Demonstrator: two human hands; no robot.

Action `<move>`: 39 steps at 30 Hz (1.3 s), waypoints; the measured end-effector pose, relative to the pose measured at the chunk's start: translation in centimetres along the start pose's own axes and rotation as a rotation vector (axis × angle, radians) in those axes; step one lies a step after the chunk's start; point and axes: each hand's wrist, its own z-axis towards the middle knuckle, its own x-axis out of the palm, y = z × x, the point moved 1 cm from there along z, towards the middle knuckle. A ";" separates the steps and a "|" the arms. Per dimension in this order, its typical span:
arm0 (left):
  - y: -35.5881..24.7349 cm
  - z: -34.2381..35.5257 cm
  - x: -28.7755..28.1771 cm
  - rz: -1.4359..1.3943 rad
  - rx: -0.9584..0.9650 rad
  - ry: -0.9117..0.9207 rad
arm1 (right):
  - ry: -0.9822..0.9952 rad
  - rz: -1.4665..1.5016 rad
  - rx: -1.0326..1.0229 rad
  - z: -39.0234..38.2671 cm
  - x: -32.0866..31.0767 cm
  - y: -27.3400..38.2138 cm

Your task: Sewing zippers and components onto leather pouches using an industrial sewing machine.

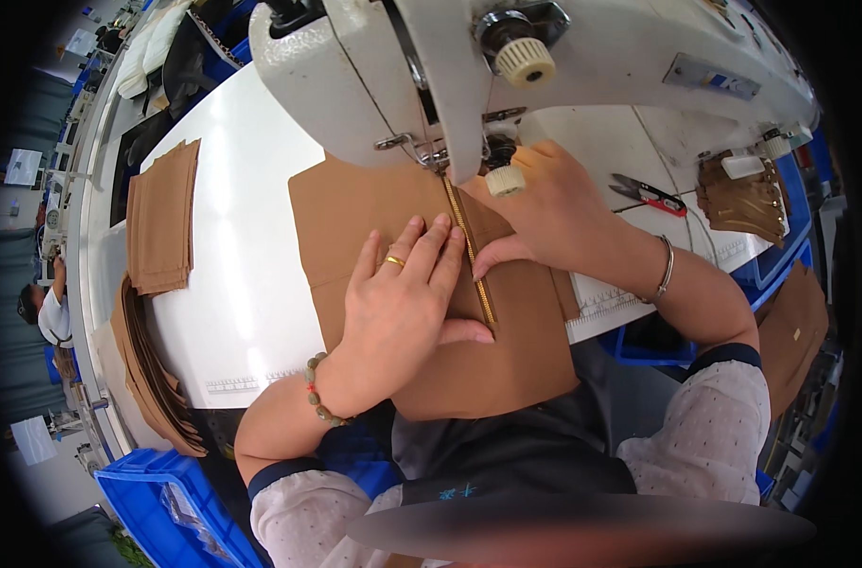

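A brown fabric panel (349,246) with a gold zipper (484,304) lies under the needle area of a white sewing machine (346,85). My left hand (398,312) rests flat on the panel left of the zipper, fingertips beside it and thumb stretched to the zipper's lower part. My right hand (545,213) is right of the zipper, thumb out and touching it, fingers resting higher up near the presser foot, partly hidden by the machine's knob (507,180).
Brown pieces are stacked at left (161,222) and lower left (147,364). Red-handled thread snips (658,200) and small brown pieces (734,208) lie right. Blue bins (138,488) flank the white table (228,341). Another person (51,312) sits far left.
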 end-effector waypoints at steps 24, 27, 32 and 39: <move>3.5 3.0 0.9 -0.085 -0.037 -0.074 | 0.117 0.046 -0.061 -0.2 -0.4 1.0; 3.8 3.2 1.0 -0.128 -0.052 -0.070 | -0.154 0.000 -0.160 -0.1 0.4 0.6; 3.8 3.4 0.9 -0.141 -0.051 -0.056 | -0.153 -0.004 -0.137 -0.3 0.7 0.6; 3.8 3.2 1.3 -0.140 -0.040 -0.090 | -0.001 0.035 -0.069 -0.4 0.2 0.6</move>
